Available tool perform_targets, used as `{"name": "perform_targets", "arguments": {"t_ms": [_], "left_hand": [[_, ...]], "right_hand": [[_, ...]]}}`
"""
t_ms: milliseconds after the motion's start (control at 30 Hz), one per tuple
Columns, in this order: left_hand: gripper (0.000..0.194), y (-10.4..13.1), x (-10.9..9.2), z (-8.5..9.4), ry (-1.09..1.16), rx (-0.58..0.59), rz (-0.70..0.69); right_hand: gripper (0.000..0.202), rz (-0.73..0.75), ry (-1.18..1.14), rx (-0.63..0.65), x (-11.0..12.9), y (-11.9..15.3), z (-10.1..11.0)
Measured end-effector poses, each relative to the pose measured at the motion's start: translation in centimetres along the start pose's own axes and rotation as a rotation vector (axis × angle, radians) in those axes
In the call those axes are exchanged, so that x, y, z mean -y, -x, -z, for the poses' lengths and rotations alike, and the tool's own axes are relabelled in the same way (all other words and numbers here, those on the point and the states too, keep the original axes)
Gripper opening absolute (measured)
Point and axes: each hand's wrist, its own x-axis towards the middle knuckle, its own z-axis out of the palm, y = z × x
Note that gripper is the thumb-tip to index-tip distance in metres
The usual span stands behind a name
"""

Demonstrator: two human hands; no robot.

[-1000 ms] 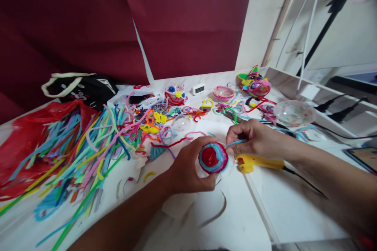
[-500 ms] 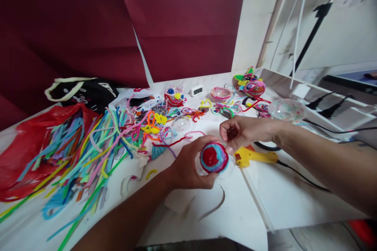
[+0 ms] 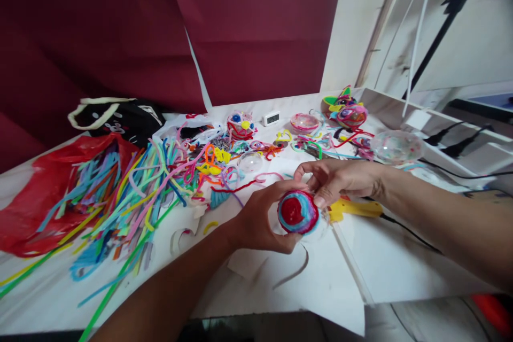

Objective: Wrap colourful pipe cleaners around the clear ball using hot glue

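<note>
My left hand (image 3: 264,219) is wrapped around the left side of a clear plastic ball (image 3: 298,212). Red, light-blue and dark-pink pipe cleaners are coiled on the ball, with a red disc at the centre facing me. At the ball's upper right, my right hand (image 3: 334,179) presses its thumb against the edge, fingers curled behind. Whether a small piece is pinched there is hidden. Just right of the ball, partly behind the right hand, lies a yellow hot glue gun (image 3: 358,208) with a black cord. A strip of white paper (image 3: 294,272) lies below.
Loose pipe cleaners (image 3: 136,197) spill from a red plastic bag (image 3: 48,187) on the left. Farther back are a black bag (image 3: 120,125), a decorated ball (image 3: 240,125), a small digital clock (image 3: 271,118) and clear domes (image 3: 396,147). A white tray with plugs (image 3: 476,155) stands right.
My right hand has closed in on the ball, its thumb now resting on the coiled edge. The ball has turned slightly in my left hand. The whole view has shifted a little.
</note>
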Motion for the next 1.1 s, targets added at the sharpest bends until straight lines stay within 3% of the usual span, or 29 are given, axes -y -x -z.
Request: {"name": "perform_targets", "arguments": {"t_ms": [300,667,1100], "left_hand": [[0.078,0.0,-0.1,-0.2,-0.057,0.030,-0.081],[0.081,-0.1,0.0,-0.2,0.030,0.107,-0.054],[0.086,-0.3,-0.3,0.1,0.077,0.108,-0.067]], "right_hand": [[0.065,0.058,-0.127,-0.073,-1.1,0.8,-1.2],[0.057,0.145,-0.269,-0.070,-2.3,1.2,-2.1],[0.053,0.214,-0.324,-0.080,-2.5,2.0,-2.8]]}}
